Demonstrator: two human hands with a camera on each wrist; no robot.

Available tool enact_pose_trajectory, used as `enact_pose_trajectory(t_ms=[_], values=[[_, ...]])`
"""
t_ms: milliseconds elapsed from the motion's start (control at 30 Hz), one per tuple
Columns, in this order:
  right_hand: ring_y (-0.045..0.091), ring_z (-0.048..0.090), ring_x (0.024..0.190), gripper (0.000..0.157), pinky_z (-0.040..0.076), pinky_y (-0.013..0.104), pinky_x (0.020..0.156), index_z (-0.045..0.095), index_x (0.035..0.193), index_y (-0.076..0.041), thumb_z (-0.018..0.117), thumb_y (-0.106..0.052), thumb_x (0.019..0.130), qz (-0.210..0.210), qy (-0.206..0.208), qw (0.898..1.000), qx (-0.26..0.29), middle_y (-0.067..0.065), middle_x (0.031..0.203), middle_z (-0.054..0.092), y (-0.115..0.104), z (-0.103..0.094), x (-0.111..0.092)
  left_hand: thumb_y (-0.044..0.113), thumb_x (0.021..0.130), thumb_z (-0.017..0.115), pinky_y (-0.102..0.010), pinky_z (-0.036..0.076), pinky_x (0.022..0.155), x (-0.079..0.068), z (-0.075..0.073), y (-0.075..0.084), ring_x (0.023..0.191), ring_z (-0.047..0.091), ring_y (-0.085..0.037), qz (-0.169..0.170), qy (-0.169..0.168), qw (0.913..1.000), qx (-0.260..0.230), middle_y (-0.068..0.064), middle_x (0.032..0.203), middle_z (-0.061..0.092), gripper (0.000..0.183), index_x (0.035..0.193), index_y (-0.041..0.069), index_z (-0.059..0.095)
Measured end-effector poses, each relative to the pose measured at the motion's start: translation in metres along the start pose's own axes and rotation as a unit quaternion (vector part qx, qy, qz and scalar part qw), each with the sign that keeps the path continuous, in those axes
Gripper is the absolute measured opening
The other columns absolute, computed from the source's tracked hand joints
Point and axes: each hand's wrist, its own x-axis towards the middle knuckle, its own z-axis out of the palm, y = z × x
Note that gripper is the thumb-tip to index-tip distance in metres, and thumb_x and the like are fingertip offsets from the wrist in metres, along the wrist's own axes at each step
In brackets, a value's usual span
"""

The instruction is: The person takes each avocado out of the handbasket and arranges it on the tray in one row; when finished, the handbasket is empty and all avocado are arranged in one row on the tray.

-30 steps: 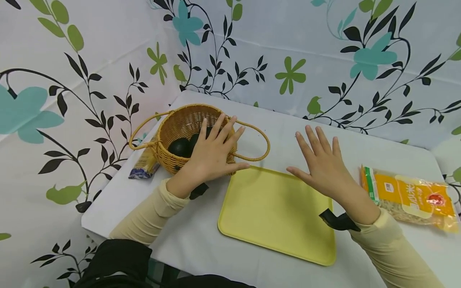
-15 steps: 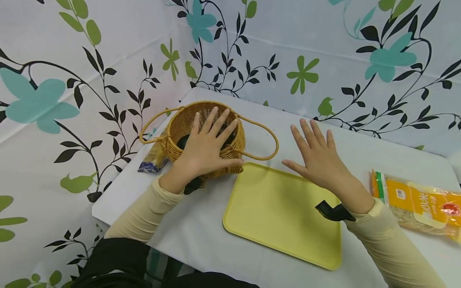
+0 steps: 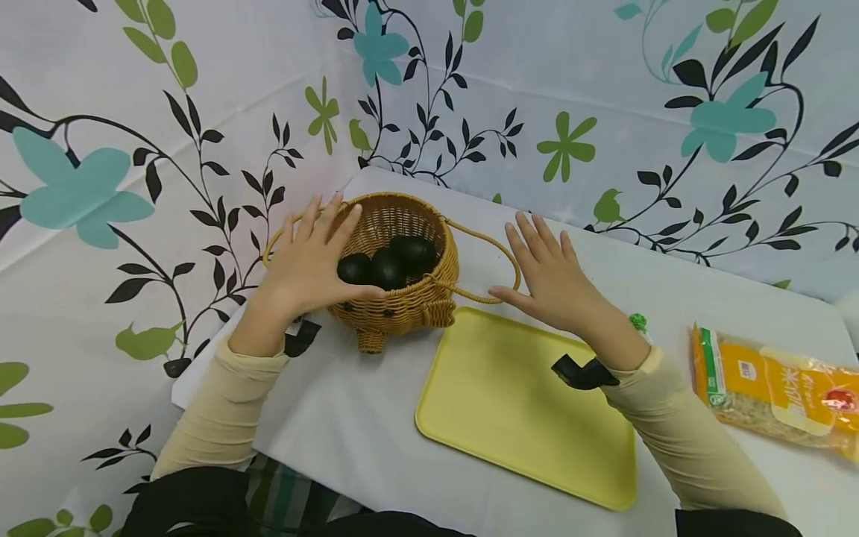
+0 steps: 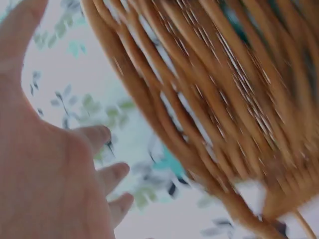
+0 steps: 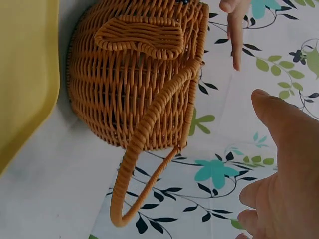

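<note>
A wicker basket with two looped handles stands on the white table, holding dark oval things that look like avocados. My left hand is spread at the basket's left side, covering part of its rim and left handle. In the left wrist view, a gap shows between the left hand and the wicker. My right hand is spread beside the right handle, its thumb near the loop. The right wrist view shows the right hand apart from the basket. Neither hand holds anything.
A yellow tray lies in front of the basket, to its right. Further right lies an orange and clear food packet. A small green object shows behind the right wrist. Patterned cloth hangs behind the table.
My left hand has moved left from over the basket's opening to its side, uncovering the dark oval things. My right hand has shifted left toward the handle. The packet left of the basket is now hidden.
</note>
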Motion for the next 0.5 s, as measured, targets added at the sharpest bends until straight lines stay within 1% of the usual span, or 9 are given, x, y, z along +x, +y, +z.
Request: enact_pose_trajectory(t_ms=[100,167,300,367,400,500], values=[[0.027,-0.011,0.148,0.093,0.004,0.063,0.115,-0.001,0.153,-0.014,0.045,-0.063,0.089,-0.009,-0.011,1.0,0.013,0.006,0.16,-0.01,-0.006,0.003,0.011,0.085,0.063,0.056,-0.063,0.003,0.114,-0.005,0.001,-0.02,0.148,-0.01,-0.033,-0.02,-0.01,0.9995,-0.023,-0.007,0.16,-0.009,0.123,0.153,0.024,-0.003],[0.026,-0.01,0.148,0.092,0.004,0.061,0.115,-0.002,0.153,-0.014,0.045,-0.063,0.09,-0.013,-0.02,0.999,0.024,0.005,0.16,-0.01,-0.009,0.005,0.019,0.081,0.063,0.06,-0.064,0.005,0.114,-0.006,0.002,-0.03,0.148,-0.008,-0.034,-0.028,-0.019,0.9987,-0.039,-0.01,0.16,-0.006,0.125,0.153,0.022,-0.004],[0.026,-0.009,0.148,0.093,0.005,0.058,0.117,-0.002,0.152,-0.011,0.045,-0.062,0.09,-0.026,-0.043,0.997,0.053,0.008,0.16,-0.009,-0.018,0.011,0.036,0.078,0.062,0.064,-0.061,0.01,0.115,-0.005,0.013,-0.046,0.147,-0.001,-0.037,-0.028,-0.038,0.9971,-0.06,-0.014,0.16,-0.002,0.13,0.153,0.015,-0.004],[0.028,-0.008,0.148,0.093,0.006,0.056,0.118,-0.001,0.152,-0.009,0.044,-0.062,0.091,-0.033,-0.055,0.996,0.065,0.01,0.16,-0.008,-0.023,0.017,0.044,0.075,0.063,0.067,-0.059,0.011,0.115,-0.003,0.02,-0.051,0.147,0.002,-0.037,-0.025,-0.045,0.9946,-0.09,-0.014,0.16,-0.001,0.131,0.153,0.012,-0.003],[0.029,-0.007,0.148,0.093,0.008,0.054,0.118,0.0,0.152,-0.007,0.043,-0.062,0.091,-0.039,-0.058,0.995,0.069,0.011,0.16,-0.007,-0.025,0.019,0.049,0.073,0.063,0.069,-0.058,0.013,0.116,-0.002,0.025,-0.054,0.147,0.004,-0.037,-0.021,-0.047,0.9923,-0.113,-0.014,0.16,0.001,0.131,0.153,0.011,-0.003],[0.03,-0.004,0.148,0.094,0.01,0.05,0.119,0.0,0.151,-0.003,0.042,-0.062,0.091,-0.056,-0.072,0.992,0.088,0.014,0.159,-0.006,-0.033,0.029,0.06,0.067,0.062,0.074,-0.057,0.018,0.115,0.001,0.038,-0.059,0.147,0.01,-0.035,-0.02,-0.046,0.9825,-0.179,-0.013,0.16,0.007,0.131,0.153,0.015,-0.006]])
